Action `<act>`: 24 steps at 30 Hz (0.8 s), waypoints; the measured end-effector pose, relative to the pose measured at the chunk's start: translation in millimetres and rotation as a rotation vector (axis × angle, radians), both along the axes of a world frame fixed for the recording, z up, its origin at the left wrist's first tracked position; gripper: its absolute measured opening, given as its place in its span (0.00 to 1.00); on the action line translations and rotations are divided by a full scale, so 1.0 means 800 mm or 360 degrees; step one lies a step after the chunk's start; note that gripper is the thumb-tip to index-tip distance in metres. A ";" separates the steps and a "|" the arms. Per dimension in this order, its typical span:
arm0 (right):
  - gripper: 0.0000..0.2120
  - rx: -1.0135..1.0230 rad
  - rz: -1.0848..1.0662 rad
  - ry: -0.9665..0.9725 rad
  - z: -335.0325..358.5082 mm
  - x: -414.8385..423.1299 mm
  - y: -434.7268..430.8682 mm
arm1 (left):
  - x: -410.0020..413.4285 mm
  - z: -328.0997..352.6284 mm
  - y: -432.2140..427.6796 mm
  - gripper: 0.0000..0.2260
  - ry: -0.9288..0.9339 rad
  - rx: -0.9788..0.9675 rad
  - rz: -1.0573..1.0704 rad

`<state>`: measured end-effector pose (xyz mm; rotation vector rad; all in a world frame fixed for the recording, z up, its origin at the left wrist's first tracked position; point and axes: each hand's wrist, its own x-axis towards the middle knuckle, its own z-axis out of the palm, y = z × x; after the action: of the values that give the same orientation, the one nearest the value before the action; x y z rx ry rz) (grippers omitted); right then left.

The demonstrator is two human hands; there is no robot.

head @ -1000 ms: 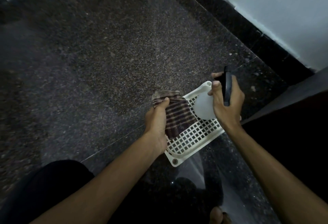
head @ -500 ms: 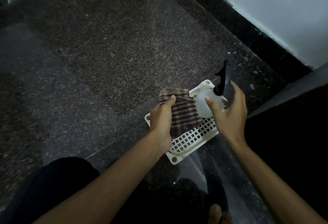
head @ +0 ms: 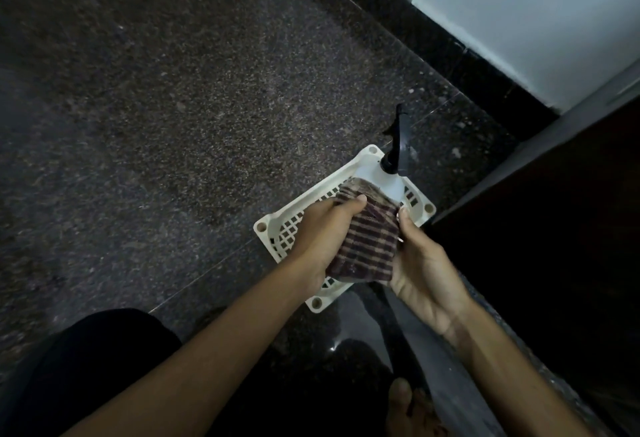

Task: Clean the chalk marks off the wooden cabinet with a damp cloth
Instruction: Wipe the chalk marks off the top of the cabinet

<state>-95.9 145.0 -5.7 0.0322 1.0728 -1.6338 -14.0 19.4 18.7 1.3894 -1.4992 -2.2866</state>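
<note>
Cloth [head: 367, 239], one, dark checked, bunched, left hand [head: 325, 232] gripping it, right hand [head: 426, 274] holding its other side, one white basket [head: 346, 173], one spray bottle [head: 401, 138].

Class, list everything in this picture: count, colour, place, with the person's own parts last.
cloth: one, brown checked, held over the basket.
basket: one, cream, on the floor.
spray bottle: one, white with black head, in the basket's far corner.
floor: one, dark speckled, underneath.
wall: one, pale, upper right.
cabinet: one, dark, right.
left hand: one, grips the cloth.
right hand: one, holds the cloth.
foot: one, bare, bottom edge.
</note>
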 end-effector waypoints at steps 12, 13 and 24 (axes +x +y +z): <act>0.19 0.0249 -0.0052 -0.0024 0.118 -0.006 0.022 | -0.003 0.119 0.031 0.18 -0.0117 -0.0141 0.0335; 0.20 0.0271 -0.0067 -0.0033 0.141 -0.006 0.024 | -0.003 0.136 0.035 0.17 -0.0113 -0.0150 0.0430; 0.15 0.0312 -0.0531 -0.0169 0.438 -0.036 0.087 | -0.038 0.371 0.100 0.14 -0.0049 -0.0487 0.0276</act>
<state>-124.4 214.7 344.9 0.4433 1.1876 -1.7916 -44.4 99.2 315.8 1.4085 -1.5858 -1.8516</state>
